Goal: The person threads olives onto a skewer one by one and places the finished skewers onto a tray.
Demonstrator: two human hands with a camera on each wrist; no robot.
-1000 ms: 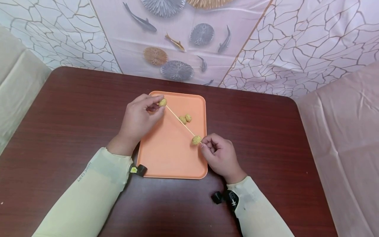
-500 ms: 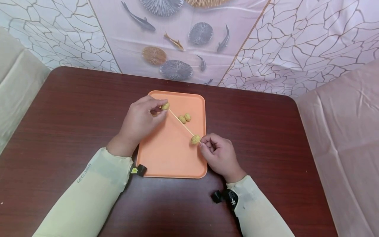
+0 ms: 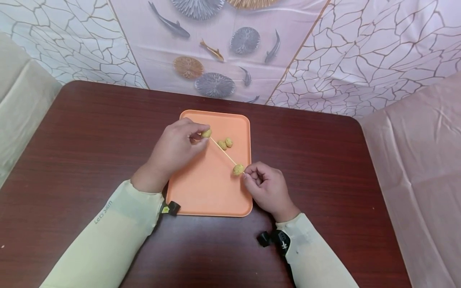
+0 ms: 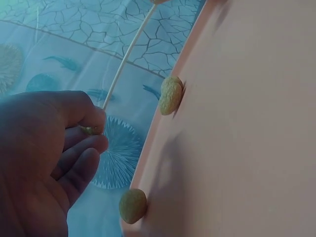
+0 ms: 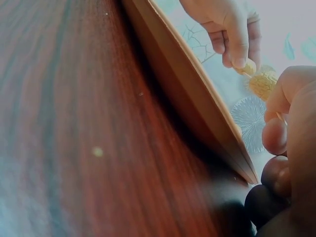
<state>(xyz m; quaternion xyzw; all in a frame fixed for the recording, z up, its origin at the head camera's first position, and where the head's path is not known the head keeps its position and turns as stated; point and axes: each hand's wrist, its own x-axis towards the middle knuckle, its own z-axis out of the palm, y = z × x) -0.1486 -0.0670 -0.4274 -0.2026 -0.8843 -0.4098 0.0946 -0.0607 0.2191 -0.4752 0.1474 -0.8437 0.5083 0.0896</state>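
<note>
My left hand (image 3: 176,144) pinches a yellow-green oval piece (image 3: 207,133) between thumb and forefinger, at one end of a thin pale skewer (image 3: 222,150). A second oval piece (image 3: 238,169) is threaded near the skewer's other end. Just behind it, my right hand (image 3: 268,188) grips the skewer with curled fingers. Below the skewer, two loose pieces (image 3: 225,143) lie together on an orange tray (image 3: 205,188). The left wrist view shows a lumpy piece (image 4: 171,95) and a separate rounded one (image 4: 132,206) on the tray. My left fingers hide the skewer's far tip.
The tray stands on a dark reddish-brown table (image 3: 317,168). A patterned cloth (image 3: 216,44) hangs behind the table's back edge, with plain cloth (image 3: 417,152) at the right side. Small black cameras (image 3: 264,239) sit at both wrists.
My left hand has moved right and toward my right hand with its pinched piece. Less skewer shows between the two pieces. The right hand stays almost still.
</note>
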